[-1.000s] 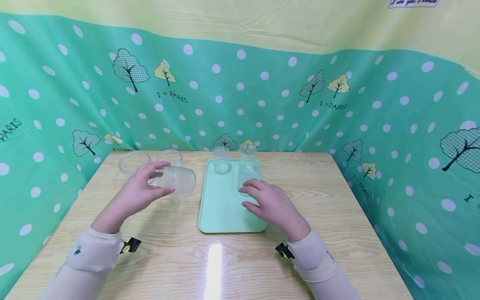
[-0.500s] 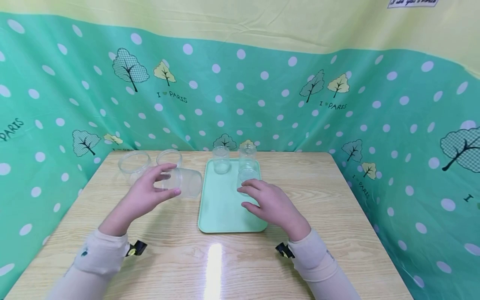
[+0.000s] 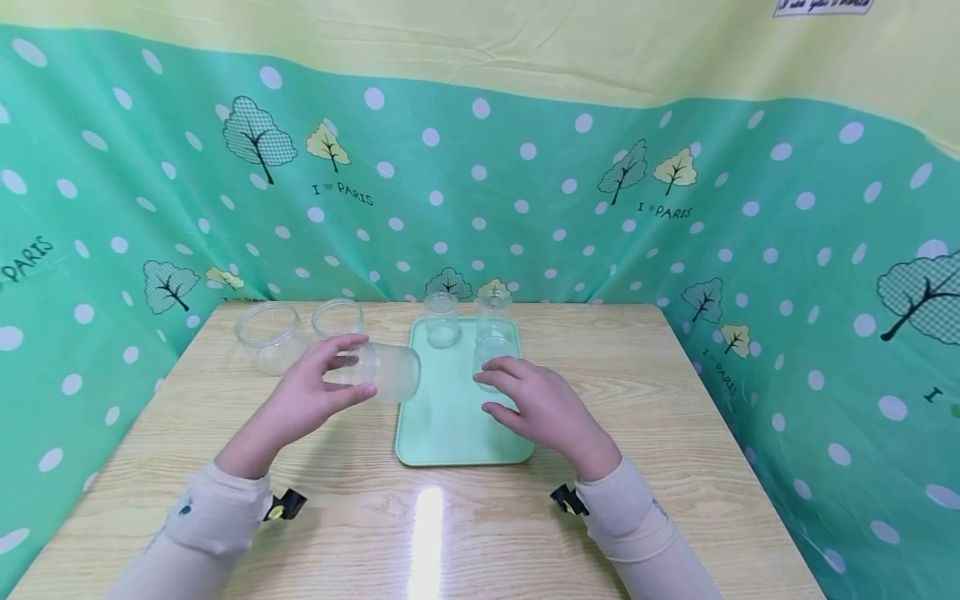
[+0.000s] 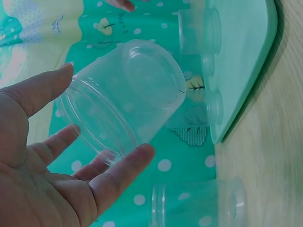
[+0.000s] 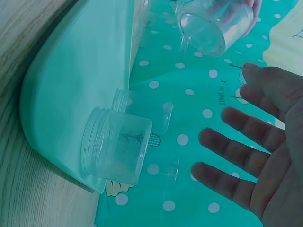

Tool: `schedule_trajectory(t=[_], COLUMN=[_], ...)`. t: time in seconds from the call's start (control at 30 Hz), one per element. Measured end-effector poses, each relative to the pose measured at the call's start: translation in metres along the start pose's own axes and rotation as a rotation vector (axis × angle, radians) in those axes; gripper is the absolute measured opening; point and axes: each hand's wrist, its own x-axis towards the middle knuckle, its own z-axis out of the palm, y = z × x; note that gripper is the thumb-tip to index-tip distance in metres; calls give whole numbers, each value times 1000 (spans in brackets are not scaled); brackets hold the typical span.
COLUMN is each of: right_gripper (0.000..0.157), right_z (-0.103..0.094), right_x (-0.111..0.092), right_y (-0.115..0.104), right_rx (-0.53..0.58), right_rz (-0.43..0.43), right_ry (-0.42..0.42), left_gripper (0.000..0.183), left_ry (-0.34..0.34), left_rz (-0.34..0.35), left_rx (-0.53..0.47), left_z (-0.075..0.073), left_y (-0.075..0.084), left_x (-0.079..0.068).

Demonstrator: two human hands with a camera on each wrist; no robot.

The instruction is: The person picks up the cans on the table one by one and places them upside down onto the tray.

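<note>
The left hand (image 3: 315,393) reaches forward and inward from the left, wrist raised above the wooden table (image 3: 337,533), thumb and fingers spread wide and curved around the ridged mouth end of a large clear plastic jar (image 3: 395,372). That jar is held in the air on its side, its mouth toward the palm and its base pointing right; seen from the head, the base end overlaps the left edge of the light green tray (image 3: 465,433). In the left wrist view the fingertips (image 4: 143,153) touch the rim and the palm stands away from it. The right hand (image 3: 542,406) reaches in from the right, over the right part of the tray, palm turned inward. Its fingers are parted, loosely extended and a little bent, with hold of nothing; the right wrist view shows a gap between them and the nearest small clear jar (image 5: 118,144), which stands mouth-down on the tray. Behind it are a back-right jar (image 3: 493,307) and a back-left jar (image 3: 442,321), also mouth-down on the tray. Left of the tray, beyond the left hand, a wide clear jar (image 3: 270,333) and a narrower clear jar (image 3: 337,318) stand mouth-up on the table. Both forearms slant inward in pale sleeves (image 3: 217,508).
</note>
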Motion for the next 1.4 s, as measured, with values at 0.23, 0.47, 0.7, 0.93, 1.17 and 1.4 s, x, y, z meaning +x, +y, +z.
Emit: schedule_trajectory(t=[0.23,0.47,0.7,0.93,1.17,1.4], right_gripper=[40,39,42,42,42,44], right_z=[2,1,1,2,1,0], right_x=[0,0,0,0,1,1], right_y=[0,-1,-1,-1,-3,-3], right_rx=[1,0,-4,5,11,24], right_rz=[-17,-16,-21,-15,-16,-18], right_ry=[22,31,50,55,59,66], left_gripper=[76,74,72,72,73,74], left_ry=[-8,-18,-25,-31,-37,-55], left_rz=[-4,16,40,51,69,75], left_rx=[-35,-110,-156,-195,-239,-274], left_z=[8,15,18,19,20,25], left_y=[-1,-1,0,4,5,6], left_x=[0,1,0,-2,-3,-2])
